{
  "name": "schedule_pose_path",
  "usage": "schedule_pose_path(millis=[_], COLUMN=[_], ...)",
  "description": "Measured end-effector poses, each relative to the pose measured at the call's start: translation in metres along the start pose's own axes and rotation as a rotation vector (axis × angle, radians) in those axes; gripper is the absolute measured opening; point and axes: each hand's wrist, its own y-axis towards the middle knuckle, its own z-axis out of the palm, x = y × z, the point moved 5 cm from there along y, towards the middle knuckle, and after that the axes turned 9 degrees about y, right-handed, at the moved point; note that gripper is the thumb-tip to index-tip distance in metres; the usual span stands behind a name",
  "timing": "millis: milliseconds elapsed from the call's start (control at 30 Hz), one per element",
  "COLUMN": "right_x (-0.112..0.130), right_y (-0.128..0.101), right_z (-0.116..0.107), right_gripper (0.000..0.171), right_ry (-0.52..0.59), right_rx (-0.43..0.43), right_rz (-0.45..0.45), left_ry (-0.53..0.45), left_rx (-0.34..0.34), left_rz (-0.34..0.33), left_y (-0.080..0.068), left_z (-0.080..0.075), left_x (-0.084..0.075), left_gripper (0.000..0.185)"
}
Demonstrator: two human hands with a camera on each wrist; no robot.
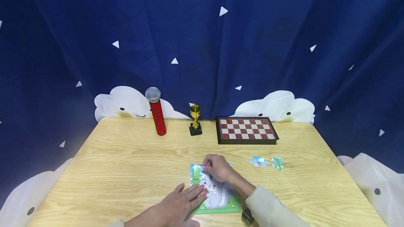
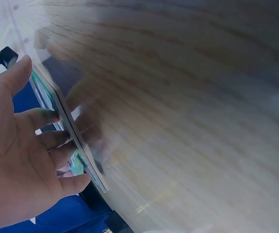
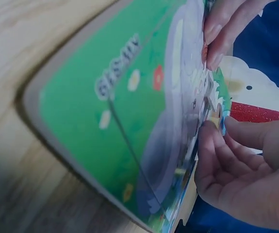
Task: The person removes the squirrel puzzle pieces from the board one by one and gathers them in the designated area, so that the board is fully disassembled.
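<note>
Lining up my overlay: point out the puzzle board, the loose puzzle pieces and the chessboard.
puzzle board (image 1: 221, 204), head view, green lower right corner.
loose puzzle pieces (image 1: 260, 161), head view, middle of the left blue piece.
chessboard (image 1: 245, 129), head view, centre of the checkered top.

White cursive lettering reading "sweet" stands on the dark blue backdrop curtain (image 1: 284, 45) at its far right top corner. Pale printed characters run along the green lower band of the puzzle board (image 3: 129, 111) in the right wrist view, too blurred to read. No other text, number or brand is legible
</note>
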Motion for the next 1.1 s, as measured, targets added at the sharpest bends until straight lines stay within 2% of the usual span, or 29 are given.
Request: schedule_pose_path(millis=[267,600,867,1033,1100], right_x=[0.0,-0.024,-0.058,-0.075,-0.079], right_y=[0.0,-0.005,-0.009,-0.011,-0.011], right_z=[-0.016,-0.069,-0.106,-0.121,-0.124], right_gripper=[0.005,0.005,0.006,0.006,0.007], right_ry=[0.133,0.155,0.118,0.099,0.057], right_rx=[-0.004,-0.07,-0.134,-0.151,-0.155], right_rz=[-0.007,-0.003,0.102,0.175,0.193], left_ry=[-0.011,-0.04,-0.032,-0.039,-0.04], left_rx=[0.032,0.024,0.006,0.003,-0.001], left_rz=[0.005,0.013,0.017,0.022,0.024], left_y=[0.0,0.0,0.0,0.0,0.0], left_z=[0.001,-0.001,-0.003,-0.003,-0.002], left_x=[0.0,0.001,0.0,0.0,-0.001], left_gripper=[0.079,0.078,0.078,0.077,0.076])
